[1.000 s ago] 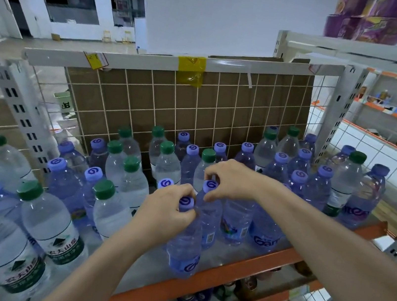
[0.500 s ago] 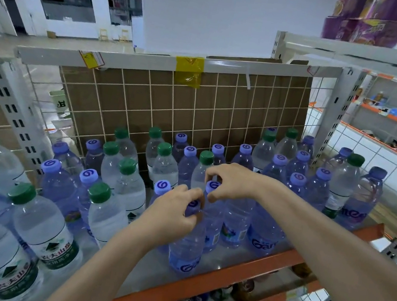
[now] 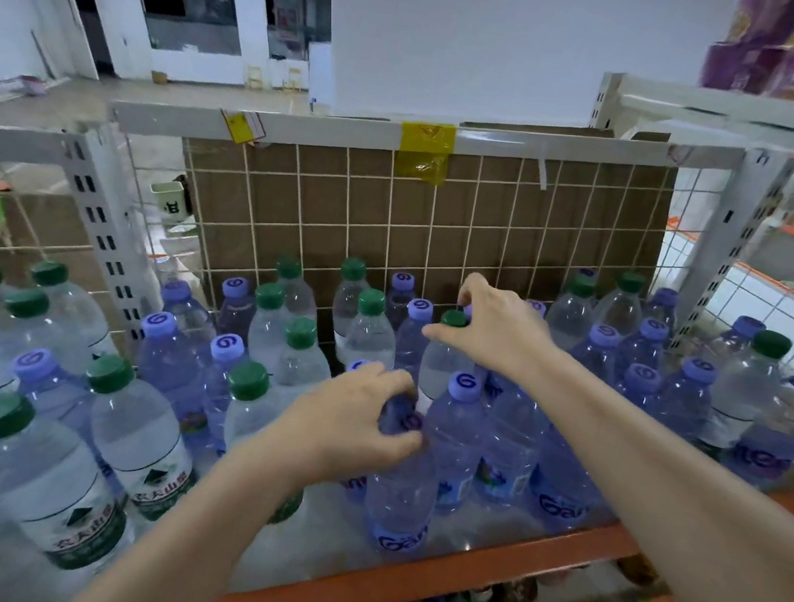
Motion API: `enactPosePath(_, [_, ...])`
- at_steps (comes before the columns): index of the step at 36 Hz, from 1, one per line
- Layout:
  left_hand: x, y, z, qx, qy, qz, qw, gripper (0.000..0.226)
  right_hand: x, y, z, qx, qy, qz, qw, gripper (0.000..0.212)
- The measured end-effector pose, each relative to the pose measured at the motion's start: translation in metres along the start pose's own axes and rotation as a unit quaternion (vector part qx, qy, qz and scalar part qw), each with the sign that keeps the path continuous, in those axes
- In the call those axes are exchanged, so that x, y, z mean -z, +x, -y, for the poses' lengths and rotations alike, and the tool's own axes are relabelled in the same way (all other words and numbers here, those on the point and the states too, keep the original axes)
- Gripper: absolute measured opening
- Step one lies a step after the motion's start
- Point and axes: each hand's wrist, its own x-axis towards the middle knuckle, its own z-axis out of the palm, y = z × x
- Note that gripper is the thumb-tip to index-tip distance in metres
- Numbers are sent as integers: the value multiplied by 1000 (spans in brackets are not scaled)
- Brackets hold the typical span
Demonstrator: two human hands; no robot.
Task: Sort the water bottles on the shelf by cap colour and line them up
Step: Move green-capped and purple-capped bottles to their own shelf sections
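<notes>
Fingers [image 3: 434,331] of the right hand [image 3: 495,326] pinch the upright green-capped bottle [image 3: 445,360]; the left hand [image 3: 344,422] grips the purple-capped bottle [image 3: 401,489] at lower centre.

Both forearms are bare to the frame edge, the left hand [image 3: 348,423] and right hand [image 3: 495,326] ungloved.

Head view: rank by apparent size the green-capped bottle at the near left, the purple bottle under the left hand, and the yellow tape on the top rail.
1. Green-capped bottle at near left, though nearness to the camera inflates it.
2. Purple bottle under the left hand.
3. Yellow tape, smallest and also farthest.
</notes>
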Motion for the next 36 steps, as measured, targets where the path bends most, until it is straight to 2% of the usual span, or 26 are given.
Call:
enactPosePath(3, [23, 0, 7, 26, 43, -109, 993, 30, -4, 2, 3, -10, 8, 37, 999, 50])
enactPosePath(5, [39, 3, 15, 60, 99, -182, 976, 27, -7, 3, 4, -20, 10, 51, 998, 42])
enactPosePath(7, [52, 9, 27, 105, 174, -208, 957, 28, -9, 3, 5, -33, 3, 60, 998, 36])
enactPosePath(10, [61, 18, 43, 182, 247, -152, 939, 35, -13, 2, 5, -49, 14, 73, 996, 32])
enactPosePath(15, [57, 25, 53, 248, 191, -25, 950, 50, -15, -2, 6, -57, 70, 40, 995, 30])
enactPosePath(20, [49, 27, 56, 245, 137, -41, 959, 41, -15, -1, 7, -74, 113, 18, 991, 28])
enactPosePath(23, [52, 26, 59, 246, 109, -53, 962, 35, -10, 1, 9, -90, 146, -28, 985, 26])
enactPosePath(26, [56, 21, 58, 237, 79, -110, 962, 25, 2, 1, 14, -106, 189, -101, 971, 25])
enactPosePath(30, [66, 15, 48, 196, 25, -225, 954, 20, 22, -4, 30, -108, 219, -194, 950, 25])
enactPosePath(36, [97, 5, 30, 113, -79, -394, 909, 22, 52, -15, 58, -68, 201, -303, 929, 26])
